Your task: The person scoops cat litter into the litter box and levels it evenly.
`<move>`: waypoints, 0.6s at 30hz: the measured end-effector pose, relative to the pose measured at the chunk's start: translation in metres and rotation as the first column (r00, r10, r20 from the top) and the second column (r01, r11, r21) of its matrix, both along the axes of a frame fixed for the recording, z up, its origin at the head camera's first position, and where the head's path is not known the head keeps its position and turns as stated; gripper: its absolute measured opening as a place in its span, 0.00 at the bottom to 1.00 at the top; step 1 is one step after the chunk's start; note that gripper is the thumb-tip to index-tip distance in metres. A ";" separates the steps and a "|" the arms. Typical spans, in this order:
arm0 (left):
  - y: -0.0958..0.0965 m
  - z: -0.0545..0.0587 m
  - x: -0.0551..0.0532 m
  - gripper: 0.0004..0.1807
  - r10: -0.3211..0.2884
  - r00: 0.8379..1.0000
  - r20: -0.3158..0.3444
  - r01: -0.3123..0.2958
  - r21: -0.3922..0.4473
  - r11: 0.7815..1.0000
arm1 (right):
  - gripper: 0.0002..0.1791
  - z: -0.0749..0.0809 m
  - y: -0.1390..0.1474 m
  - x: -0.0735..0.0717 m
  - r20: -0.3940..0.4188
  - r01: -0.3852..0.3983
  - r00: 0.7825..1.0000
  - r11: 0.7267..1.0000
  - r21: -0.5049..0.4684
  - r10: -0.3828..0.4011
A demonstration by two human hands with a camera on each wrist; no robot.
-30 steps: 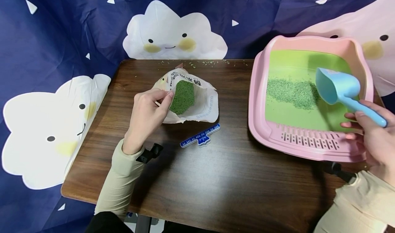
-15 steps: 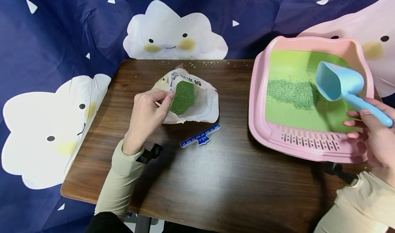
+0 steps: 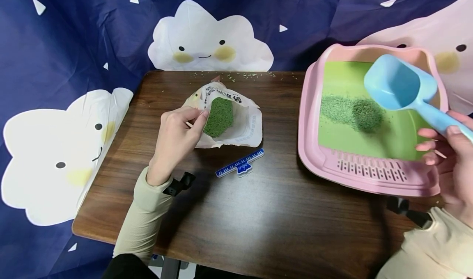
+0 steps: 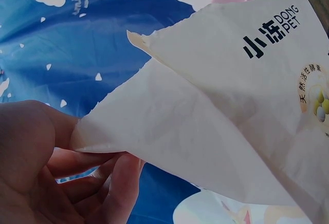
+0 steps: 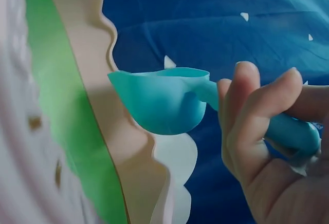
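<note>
Holding blue scoop (image 3: 391,84) above pink tray (image 3: 308,119): right hand (image 3: 458,156) at the tray's near right corner, thumb and bent fingers gripping the handle. Loose green pellets (image 3: 340,110) on the tray floor. Left of the tray, left hand (image 3: 177,129) pinches the edge of opened paper bag (image 3: 253,127), thumb against finger; bagged pellets (image 3: 220,117) inside. Also left of the tray, blue clip (image 3: 240,163) lies on wooden table (image 3: 288,229), bag just beyond it.

A brown table (image 3: 288,225) bears a bag (image 3: 253,132), blue clip (image 3: 236,165), pink tray (image 3: 308,123) and pale bits (image 3: 271,75).
</note>
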State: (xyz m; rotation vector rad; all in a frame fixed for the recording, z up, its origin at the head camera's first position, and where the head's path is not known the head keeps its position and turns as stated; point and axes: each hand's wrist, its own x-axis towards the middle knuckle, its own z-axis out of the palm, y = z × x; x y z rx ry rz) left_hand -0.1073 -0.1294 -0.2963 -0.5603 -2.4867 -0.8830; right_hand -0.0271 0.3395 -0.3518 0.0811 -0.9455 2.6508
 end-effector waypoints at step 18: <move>-0.002 0.000 -0.001 0.17 -0.013 1.000 -0.018 0.014 0.016 1.000 | 0.25 0.034 -0.050 0.008 -0.163 -0.365 0.919 0.931 0.002 0.360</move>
